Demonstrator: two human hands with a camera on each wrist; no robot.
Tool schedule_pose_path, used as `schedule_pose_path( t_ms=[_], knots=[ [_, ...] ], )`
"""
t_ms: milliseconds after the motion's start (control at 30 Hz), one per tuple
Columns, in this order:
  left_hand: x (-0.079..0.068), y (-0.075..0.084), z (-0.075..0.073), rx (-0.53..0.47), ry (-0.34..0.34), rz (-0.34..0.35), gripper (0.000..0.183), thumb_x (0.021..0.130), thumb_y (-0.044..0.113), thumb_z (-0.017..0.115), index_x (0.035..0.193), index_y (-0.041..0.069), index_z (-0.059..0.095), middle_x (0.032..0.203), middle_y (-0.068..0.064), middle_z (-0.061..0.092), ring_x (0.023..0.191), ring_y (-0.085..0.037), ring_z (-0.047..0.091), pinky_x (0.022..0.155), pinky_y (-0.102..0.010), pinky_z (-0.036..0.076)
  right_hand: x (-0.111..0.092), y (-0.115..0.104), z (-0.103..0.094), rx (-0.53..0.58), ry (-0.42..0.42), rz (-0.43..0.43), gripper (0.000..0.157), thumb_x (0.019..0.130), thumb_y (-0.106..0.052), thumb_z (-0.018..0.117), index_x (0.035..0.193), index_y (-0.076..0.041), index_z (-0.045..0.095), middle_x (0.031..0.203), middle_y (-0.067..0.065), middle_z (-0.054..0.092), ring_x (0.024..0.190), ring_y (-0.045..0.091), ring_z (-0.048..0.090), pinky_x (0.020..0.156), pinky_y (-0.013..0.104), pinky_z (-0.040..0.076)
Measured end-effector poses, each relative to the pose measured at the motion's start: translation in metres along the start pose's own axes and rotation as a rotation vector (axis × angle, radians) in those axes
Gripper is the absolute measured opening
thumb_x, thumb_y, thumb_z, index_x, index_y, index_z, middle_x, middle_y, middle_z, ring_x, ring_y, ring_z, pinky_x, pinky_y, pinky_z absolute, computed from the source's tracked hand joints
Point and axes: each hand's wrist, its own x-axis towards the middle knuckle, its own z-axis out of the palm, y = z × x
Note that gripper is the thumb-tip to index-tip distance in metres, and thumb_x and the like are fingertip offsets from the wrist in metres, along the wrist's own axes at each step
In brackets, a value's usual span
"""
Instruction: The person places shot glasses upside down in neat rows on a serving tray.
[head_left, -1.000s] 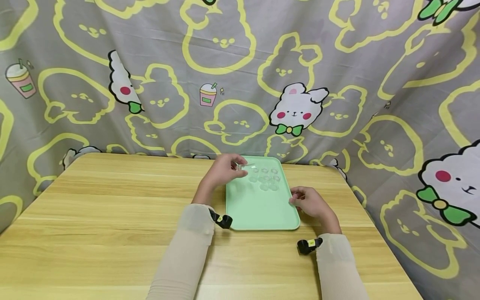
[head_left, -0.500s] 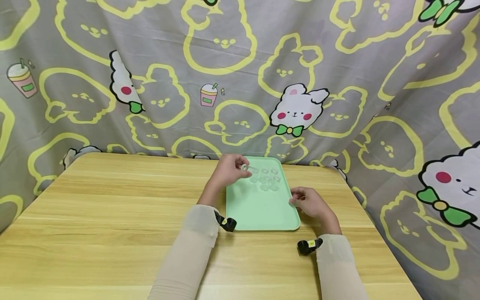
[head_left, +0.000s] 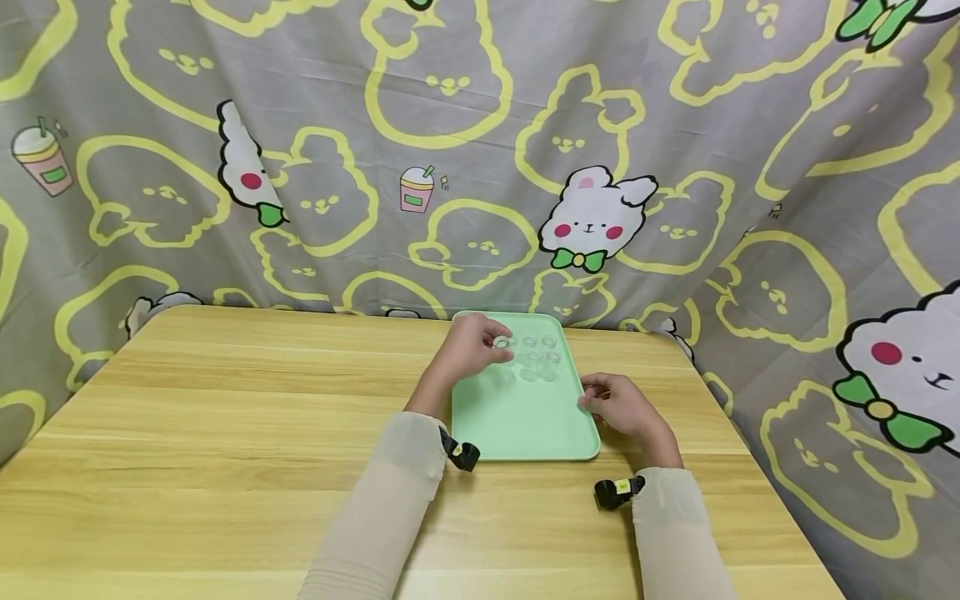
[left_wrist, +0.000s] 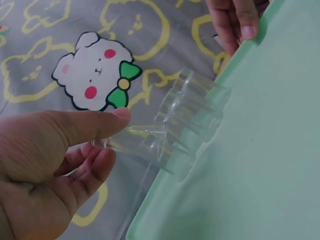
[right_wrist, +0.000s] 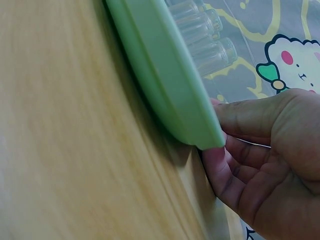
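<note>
My left hand (head_left: pixel 467 346) pinches a small clear shot glass (left_wrist: pixel 145 141) by its narrow base, between thumb and fingers. The glass's wider mouth points toward the light green tray (head_left: pixel 525 425). Several similar clear glasses (left_wrist: pixel 182 107) stand on the far part of the tray, bases up, and the held one overlaps them in the left wrist view. On the tray's right side, my right hand (head_left: pixel 621 408) grips the rim, with the thumb (right_wrist: pixel 245 117) at the top edge and the other fingers curled underneath.
The tray lies on a wood-grain table (head_left: pixel 225 442), near its back edge. Behind and to the right hangs a grey curtain (head_left: pixel 480 167) with yellow outlines and rabbit faces. Each sleeved wrist wears a small black camera (head_left: pixel 617 493).
My left hand has moved right and slightly toward me over the tray, turning the held glass from sideways to base up beside the other glasses. The right hand stays on the rim.
</note>
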Motion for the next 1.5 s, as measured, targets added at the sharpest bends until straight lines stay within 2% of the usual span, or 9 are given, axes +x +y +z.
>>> schedule_pose_path(
  t_ms=[100, 267, 600, 967, 1100, 1300, 1500],
  knots=[
    [0.000, 0.000, 0.004, 0.040, -0.010, 0.006, 0.032, 0.089, 0.016, 0.083, 0.118, 0.007, 0.077, 0.095, -0.005, 0.063, 0.085, -0.019, 0.054, 0.072, -0.033, 0.048, 0.000, 0.000, 0.000, 0.001, -0.003, -0.002, 0.037, 0.101, -0.005, 0.063, 0.135, 0.010, 0.058, 0.102, 0.014, 0.062, 0.090, 0.025, 0.059, 0.073, 0.035, 0.056],
    [0.002, 0.000, 0.008, 0.095, -0.022, -0.003, 0.032, 0.088, 0.016, 0.083, 0.119, 0.008, 0.077, 0.103, -0.004, 0.065, 0.089, -0.018, 0.059, 0.074, -0.032, 0.052, 0.001, 0.001, 0.000, -0.003, -0.002, -0.005, 0.037, 0.101, -0.005, 0.063, 0.135, 0.009, 0.059, 0.101, 0.013, 0.062, 0.089, 0.025, 0.059, 0.072, 0.034, 0.056],
    [0.003, 0.002, 0.020, 0.107, -0.057, -0.020, 0.029, 0.087, 0.009, 0.082, 0.116, 0.006, 0.077, 0.111, -0.005, 0.067, 0.094, -0.019, 0.062, 0.078, -0.032, 0.054, 0.001, 0.002, 0.000, 0.009, -0.007, -0.004, 0.037, 0.101, -0.005, 0.062, 0.135, 0.010, 0.058, 0.102, 0.014, 0.062, 0.089, 0.024, 0.059, 0.074, 0.034, 0.057],
    [0.006, 0.001, 0.028, 0.186, -0.062, -0.019, 0.027, 0.081, 0.004, 0.086, 0.106, 0.007, 0.075, 0.104, -0.001, 0.072, 0.095, -0.019, 0.063, 0.082, -0.032, 0.054, 0.000, 0.001, -0.001, 0.014, -0.009, -0.006, 0.038, 0.101, -0.005, 0.063, 0.136, 0.011, 0.057, 0.102, 0.015, 0.062, 0.088, 0.024, 0.059, 0.074, 0.036, 0.056],
    [0.006, 0.000, 0.027, 0.180, -0.066, -0.012, 0.027, 0.082, 0.005, 0.085, 0.108, 0.007, 0.076, 0.105, -0.002, 0.072, 0.095, -0.019, 0.064, 0.083, -0.032, 0.054, 0.000, 0.001, -0.002, 0.015, -0.011, -0.003, 0.039, 0.101, -0.005, 0.062, 0.136, 0.011, 0.057, 0.102, 0.015, 0.062, 0.089, 0.024, 0.059, 0.074, 0.035, 0.057],
    [0.004, -0.002, 0.019, 0.105, -0.075, -0.035, 0.024, 0.086, 0.007, 0.083, 0.109, 0.006, 0.076, 0.106, -0.006, 0.070, 0.095, -0.019, 0.064, 0.085, -0.034, 0.056, 0.000, 0.000, -0.002, 0.021, -0.013, 0.004, 0.039, 0.101, -0.005, 0.062, 0.136, 0.011, 0.056, 0.103, 0.015, 0.062, 0.089, 0.023, 0.059, 0.074, 0.033, 0.057],
    [0.003, -0.004, 0.015, 0.097, -0.054, -0.035, 0.014, 0.087, 0.009, 0.083, 0.100, 0.007, 0.078, 0.098, -0.004, 0.072, 0.089, -0.016, 0.065, 0.080, -0.031, 0.056, 0.000, 0.000, -0.002, 0.018, -0.011, 0.000, 0.038, 0.101, -0.005, 0.062, 0.135, 0.011, 0.057, 0.102, 0.015, 0.062, 0.089, 0.024, 0.059, 0.074, 0.035, 0.056]
  ],
)
